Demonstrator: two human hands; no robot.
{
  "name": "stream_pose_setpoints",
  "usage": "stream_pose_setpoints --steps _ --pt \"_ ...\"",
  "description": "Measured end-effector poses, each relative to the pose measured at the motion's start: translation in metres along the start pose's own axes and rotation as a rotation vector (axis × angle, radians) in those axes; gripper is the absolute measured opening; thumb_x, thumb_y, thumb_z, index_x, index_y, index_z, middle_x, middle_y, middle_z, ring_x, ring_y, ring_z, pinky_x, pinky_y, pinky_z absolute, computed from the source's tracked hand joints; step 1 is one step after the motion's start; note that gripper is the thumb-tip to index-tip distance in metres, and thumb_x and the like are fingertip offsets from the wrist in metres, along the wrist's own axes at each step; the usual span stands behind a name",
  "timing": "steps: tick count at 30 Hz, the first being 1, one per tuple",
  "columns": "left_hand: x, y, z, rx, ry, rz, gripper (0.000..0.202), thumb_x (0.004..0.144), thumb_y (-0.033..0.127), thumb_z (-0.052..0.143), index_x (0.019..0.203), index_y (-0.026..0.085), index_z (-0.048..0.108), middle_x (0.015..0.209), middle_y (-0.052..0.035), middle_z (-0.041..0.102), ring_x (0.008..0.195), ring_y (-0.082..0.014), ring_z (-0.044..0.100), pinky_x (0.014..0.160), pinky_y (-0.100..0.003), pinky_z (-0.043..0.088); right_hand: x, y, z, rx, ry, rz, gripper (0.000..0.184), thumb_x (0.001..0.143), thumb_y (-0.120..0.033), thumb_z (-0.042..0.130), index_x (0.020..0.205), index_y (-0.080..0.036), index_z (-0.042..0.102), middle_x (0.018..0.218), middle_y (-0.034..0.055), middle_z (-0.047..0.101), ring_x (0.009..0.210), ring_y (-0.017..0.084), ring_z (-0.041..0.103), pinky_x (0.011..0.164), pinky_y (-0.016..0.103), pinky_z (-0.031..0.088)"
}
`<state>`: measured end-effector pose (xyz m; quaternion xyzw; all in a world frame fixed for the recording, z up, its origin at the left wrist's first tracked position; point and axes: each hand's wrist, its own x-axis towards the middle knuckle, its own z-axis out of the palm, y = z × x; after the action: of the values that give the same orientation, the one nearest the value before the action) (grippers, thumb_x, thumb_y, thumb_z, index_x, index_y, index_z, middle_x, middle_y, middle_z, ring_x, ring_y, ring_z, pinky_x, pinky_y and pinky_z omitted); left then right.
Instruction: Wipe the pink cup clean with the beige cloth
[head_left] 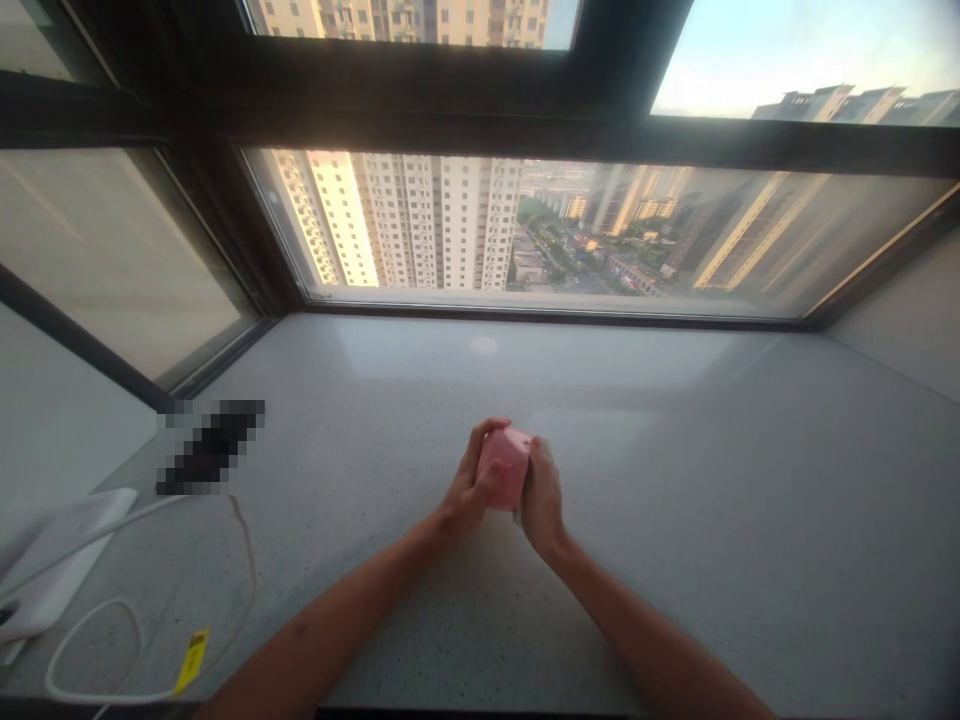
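Far to the left of the pink block, near the wall: a flat white plastic case, perhaps a power bank, exact kind unclear. Curving from it over the speckled stone sill, a thin white cable, with a small yellow tag on the loop nearest the camera. Above that loop, well left of the block, a dark flat object, pixelated past telling.

Closer in, rising from the lower left toward the block, a bare left forearm ending in the left hand: narrowly curled and holding the block's left side, with the fingers over its top edge and the thumb across its front.

Then the block, gripped between both hands above the sill, almost cube-shaped, so without a clear long axis; one corner tilted up toward the glass. Both hands equally near it, touching opposite sides. Straight beyond it, a dark-framed window with pale tower blocks behind the glass.

Just right of the block, the right hand, also closed narrowly around it, pressing on its right side, fingertips out of sight behind the block. A small pale sliver under the block here, too small to identify. From that hand, a bare right forearm running to the lower right. Far right of the block, a pale wall meeting the sill.
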<state>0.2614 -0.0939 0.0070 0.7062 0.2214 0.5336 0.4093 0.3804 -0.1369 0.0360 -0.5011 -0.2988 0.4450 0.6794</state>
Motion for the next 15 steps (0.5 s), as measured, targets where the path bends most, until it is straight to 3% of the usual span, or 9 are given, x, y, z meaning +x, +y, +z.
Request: stream_pose_setpoints --steps 4,5,6,9,11,13,15 --pt "0.002 -0.003 -0.007 0.218 -0.075 0.381 0.061 0.094 0.055 0.072 0.148 0.034 0.053 0.161 -0.0153 0.043 0.149 -0.0398 0.044 0.124 -0.062 0.038 0.001 -0.002 0.002 0.080 -0.007 0.061 0.055 0.091 -0.075 0.064 0.083 -0.021 0.065 0.076 0.0008 0.063 0.065 0.016 0.058 0.058 0.028 0.052" --pt "0.003 -0.001 -0.008 0.219 -0.077 0.412 0.060 0.092 0.055 0.074 0.145 0.035 0.055 0.161 -0.0143 0.044 0.149 -0.0399 0.044 0.124 -0.063 0.037 0.000 -0.003 0.003 0.107 -0.021 0.081 0.056 0.092 -0.076 0.061 0.085 -0.021 0.066 0.077 0.0014 0.065 0.065 0.017 0.059 0.059 0.028 0.053" --pt "0.003 0.001 -0.008 0.171 -0.053 0.361 0.058 0.094 0.057 0.071 0.145 0.035 0.055 0.159 -0.0139 0.047 0.148 -0.0391 0.046 0.123 -0.062 0.039 -0.001 -0.004 0.003 0.114 -0.039 0.090 0.057 0.093 -0.078 0.059 0.088 -0.021 0.067 0.078 0.0017 0.066 0.065 0.017 0.059 0.059 0.029 0.053" --pt "0.003 0.011 0.002 -0.135 0.002 -0.100 0.052 0.105 0.062 0.050 0.147 0.032 0.051 0.148 -0.0119 0.058 0.130 -0.0324 0.061 0.111 -0.051 0.052 -0.003 -0.004 0.000 0.005 -0.074 0.007 0.062 0.093 -0.081 0.056 0.086 -0.020 0.067 0.073 0.0004 0.063 0.061 0.016 0.055 0.054 0.028 0.048" --pt "0.002 0.013 0.007 -0.251 0.012 -0.280 0.051 0.108 0.063 0.041 0.146 0.030 0.050 0.140 -0.0102 0.063 0.118 -0.0283 0.066 0.103 -0.046 0.056 -0.002 -0.004 -0.004 -0.110 -0.089 -0.066 0.063 0.091 -0.083 0.058 0.080 -0.021 0.065 0.067 -0.0015 0.057 0.059 0.015 0.050 0.051 0.026 0.042" --pt "0.000 0.009 0.007 -0.149 0.032 -0.168 0.054 0.106 0.062 0.048 0.148 0.029 0.049 0.146 -0.0127 0.059 0.127 -0.0308 0.063 0.109 -0.048 0.053 -0.001 -0.004 -0.005 -0.148 -0.068 -0.075 0.062 0.091 -0.082 0.060 0.076 -0.022 0.062 0.065 -0.0021 0.055 0.058 0.014 0.048 0.051 0.026 0.041" --pt "-0.001 0.002 0.001 0.081 0.020 0.108 0.062 0.099 0.062 0.063 0.149 0.029 0.050 0.157 -0.0162 0.048 0.143 -0.0365 0.052 0.119 -0.055 0.045 -0.001 -0.005 -0.002 -0.091 -0.019 -0.024 0.061 0.092 -0.081 0.059 0.078 -0.022 0.062 0.068 -0.0010 0.058 0.060 0.015 0.050 0.052 0.027 0.044"
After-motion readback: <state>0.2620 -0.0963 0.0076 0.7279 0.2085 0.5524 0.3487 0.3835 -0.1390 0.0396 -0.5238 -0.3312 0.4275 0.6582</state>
